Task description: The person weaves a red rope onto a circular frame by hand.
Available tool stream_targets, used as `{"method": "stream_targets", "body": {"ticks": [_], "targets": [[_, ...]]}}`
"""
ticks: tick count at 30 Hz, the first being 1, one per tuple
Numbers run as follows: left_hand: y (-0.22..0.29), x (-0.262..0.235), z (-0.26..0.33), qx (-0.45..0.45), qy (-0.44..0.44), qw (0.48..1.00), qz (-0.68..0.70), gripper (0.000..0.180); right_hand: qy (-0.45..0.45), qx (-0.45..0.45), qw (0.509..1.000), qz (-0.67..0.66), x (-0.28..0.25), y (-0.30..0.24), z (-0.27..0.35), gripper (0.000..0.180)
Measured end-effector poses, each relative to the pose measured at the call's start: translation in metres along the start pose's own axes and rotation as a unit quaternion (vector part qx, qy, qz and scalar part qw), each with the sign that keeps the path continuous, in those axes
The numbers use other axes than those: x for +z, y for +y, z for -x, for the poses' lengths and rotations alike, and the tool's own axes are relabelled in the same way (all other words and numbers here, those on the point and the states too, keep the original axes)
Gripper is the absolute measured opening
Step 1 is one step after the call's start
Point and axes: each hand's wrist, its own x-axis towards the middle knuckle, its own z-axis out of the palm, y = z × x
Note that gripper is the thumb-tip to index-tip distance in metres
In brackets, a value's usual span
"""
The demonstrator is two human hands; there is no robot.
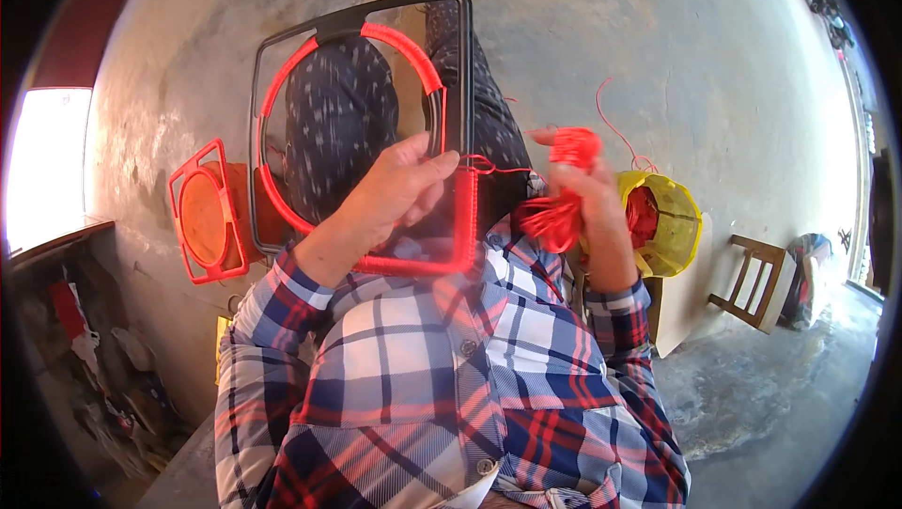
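Note:
A black square frame with a round ring inside it lies tilted across my lap. Red cord wraps much of the ring, plus the frame's near edge and lower right side. My left hand pinches the frame's right side, thumb pointing at the upper end of the wrapping there. From that spot a thin red strand runs right to a bundle of red cord. Fingers of my right hand close around this bundle, and its loops hang out below. The fingertips of my left hand are partly hidden.
At the left, a similar frame, fully red, leans by a round orange-red surface. A yellow bin holding red cord stands right of my right hand; loose cord trails onto the floor. Farther right is a wooden stool.

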Motion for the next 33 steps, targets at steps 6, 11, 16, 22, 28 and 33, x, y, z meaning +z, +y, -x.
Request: {"method": "stream_targets", "body": {"ticks": [6, 11, 16, 22, 28, 33], "targets": [[0.004, 0.005, 0.004, -0.002, 0.002, 1.0, -0.019, 0.017, -0.227, 0.118, 0.959, 0.119, 0.015, 0.009, -0.026, 0.023], [0.005, 0.002, 0.004, 0.004, 0.014, 1.0, -0.014, 0.017, 0.056, -0.017, 0.998, 0.02, -0.045, 0.015, -0.013, 0.011], [0.006, 0.002, 0.004, -0.004, 0.006, 1.0, -0.006, 0.016, 0.058, -0.002, 0.997, -0.058, -0.042, 0.001, 0.006, 0.02], [0.006, 0.006, 0.006, -0.001, 0.015, 1.0, -0.016, 0.016, -0.162, 0.1, 0.981, 0.04, 0.02, 0.001, -0.018, 0.028], [0.004, 0.002, 0.005, 0.006, 0.016, 1.0, 0.007, 0.019, -0.018, 0.078, 0.996, -0.029, -0.021, -0.001, -0.015, 0.015], [0.005, -0.001, 0.006, -0.001, 0.017, 1.0, 0.016, 0.017, 0.087, -0.039, 0.995, -0.021, -0.053, 0.015, 0.006, 0.008]]}}
